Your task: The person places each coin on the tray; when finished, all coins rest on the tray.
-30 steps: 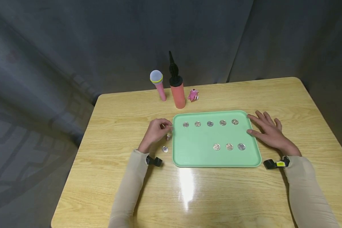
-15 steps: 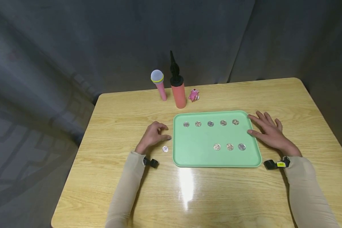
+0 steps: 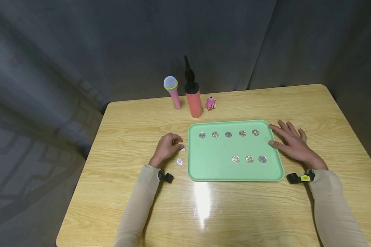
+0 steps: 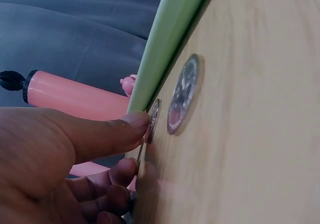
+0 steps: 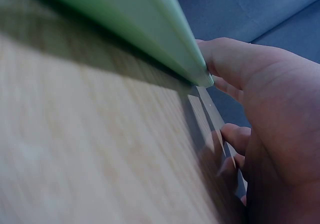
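Observation:
Two silvery coins lie on the table left of the green tray (image 3: 211,169). My left hand (image 3: 167,146) is at the farther coin (image 3: 183,148); in the left wrist view its thumb (image 4: 117,134) touches or overlaps that coin (image 4: 154,116). The index fingertip stays apart from the thumb, the other fingers bent; whether anything lies behind them is hidden. The nearer coin (image 3: 179,161) lies flat beside the hand. On the tray, several coins form a back row (image 3: 228,134), and three form a front row (image 3: 249,159). My right hand (image 3: 290,143) rests spread at the tray's right rim.
Behind the tray stand a pink toy microphone (image 3: 174,97), a coral hand pump (image 3: 194,103) with a black nozzle, and a small pink figurine (image 3: 210,103). The wooden table (image 3: 235,212) is bounded by dark curtains (image 3: 222,44) at the back and sides.
My left hand has drawn back from the tray's left rim and come slightly nearer, down to the farther coin, its thumb and index finger parting. The right hand keeps its place.

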The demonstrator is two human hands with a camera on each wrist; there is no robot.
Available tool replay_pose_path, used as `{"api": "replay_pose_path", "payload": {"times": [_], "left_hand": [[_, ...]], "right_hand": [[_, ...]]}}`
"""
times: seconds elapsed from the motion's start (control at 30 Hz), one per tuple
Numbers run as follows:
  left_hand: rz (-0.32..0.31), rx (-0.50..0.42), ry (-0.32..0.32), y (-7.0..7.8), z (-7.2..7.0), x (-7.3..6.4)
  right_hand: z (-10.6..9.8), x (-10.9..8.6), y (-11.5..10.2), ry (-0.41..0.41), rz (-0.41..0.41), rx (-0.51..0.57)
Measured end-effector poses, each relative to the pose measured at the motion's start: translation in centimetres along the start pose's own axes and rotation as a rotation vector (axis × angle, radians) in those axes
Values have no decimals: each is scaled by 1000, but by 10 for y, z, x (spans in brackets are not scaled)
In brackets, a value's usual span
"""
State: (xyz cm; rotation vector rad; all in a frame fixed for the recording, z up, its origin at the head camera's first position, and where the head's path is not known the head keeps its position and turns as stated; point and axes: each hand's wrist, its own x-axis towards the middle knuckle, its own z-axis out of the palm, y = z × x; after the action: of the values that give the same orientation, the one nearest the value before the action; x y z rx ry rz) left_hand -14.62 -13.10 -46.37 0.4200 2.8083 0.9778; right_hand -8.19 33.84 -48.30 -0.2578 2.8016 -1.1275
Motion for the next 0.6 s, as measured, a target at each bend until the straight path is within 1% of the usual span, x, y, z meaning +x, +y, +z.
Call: {"api": "replay_pose_path", "payload": {"times": [0.37, 0.47, 0.6], "left_hand": [[17, -17, 4, -1, 0, 0], [15, -18, -13, -1, -1, -1], [9, -18, -57, -2, -2, -3]], "right_hand": [[-1, 0, 0, 6, 5, -7], [-1, 0, 0, 2, 6, -1], [0, -1, 1, -3, 7, 6]]}}
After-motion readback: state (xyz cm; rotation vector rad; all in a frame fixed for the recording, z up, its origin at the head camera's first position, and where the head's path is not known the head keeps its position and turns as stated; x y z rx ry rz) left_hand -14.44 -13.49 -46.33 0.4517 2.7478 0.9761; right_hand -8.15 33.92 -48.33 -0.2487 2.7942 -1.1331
